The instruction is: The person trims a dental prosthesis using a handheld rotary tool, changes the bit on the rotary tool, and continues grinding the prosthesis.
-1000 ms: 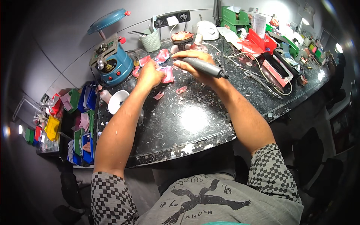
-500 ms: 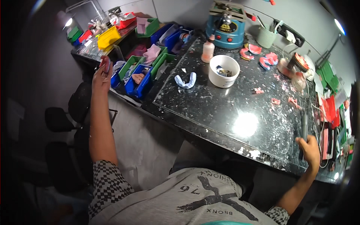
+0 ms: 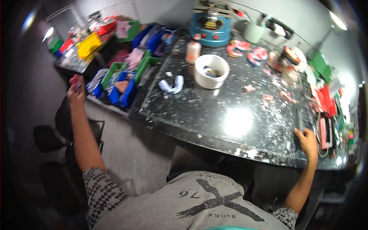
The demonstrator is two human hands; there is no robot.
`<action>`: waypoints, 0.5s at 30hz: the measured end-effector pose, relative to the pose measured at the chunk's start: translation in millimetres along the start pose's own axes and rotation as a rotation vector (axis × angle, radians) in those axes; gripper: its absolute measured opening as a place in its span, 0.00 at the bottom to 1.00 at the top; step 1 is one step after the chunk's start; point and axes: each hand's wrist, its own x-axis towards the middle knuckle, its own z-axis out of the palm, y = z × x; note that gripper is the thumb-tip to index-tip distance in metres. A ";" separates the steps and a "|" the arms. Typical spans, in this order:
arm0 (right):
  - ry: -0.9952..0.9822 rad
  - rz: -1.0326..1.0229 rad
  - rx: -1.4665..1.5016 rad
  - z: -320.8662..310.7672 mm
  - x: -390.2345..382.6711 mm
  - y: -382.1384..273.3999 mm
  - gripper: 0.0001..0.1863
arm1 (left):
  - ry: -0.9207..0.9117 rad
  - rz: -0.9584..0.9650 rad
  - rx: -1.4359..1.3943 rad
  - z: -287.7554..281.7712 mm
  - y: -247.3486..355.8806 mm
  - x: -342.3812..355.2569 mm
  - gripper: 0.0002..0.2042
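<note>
The fingers of the left hand (image 3: 76,94) held a small reddish-pink piece (image 3: 75,80); the dark-grey cylindrical handpiece (image 3: 299,119) pointed lengthwise away from the right hand (image 3: 308,142), its grip unclear.

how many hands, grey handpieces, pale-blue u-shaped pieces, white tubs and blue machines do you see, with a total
Hands: 2 (left hand, right hand)
Grey handpiece: 1
Pale-blue U-shaped piece: 1
White tub: 1
Blue machine: 1
Total: 6
</note>
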 end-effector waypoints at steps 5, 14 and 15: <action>-0.009 -0.022 -0.014 -0.6 7.3 -7.7 0.30 | -0.345 0.056 0.109 -33.5 65.5 -8.6 0.23; 0.090 -0.411 -0.025 -5.4 27.6 -160.4 0.33 | -0.338 0.075 0.011 -76.7 112.5 -28.6 0.21; 0.030 -0.465 -0.075 5.5 48.9 -180.0 0.34 | -0.310 0.102 0.005 -67.1 119.8 -32.7 0.21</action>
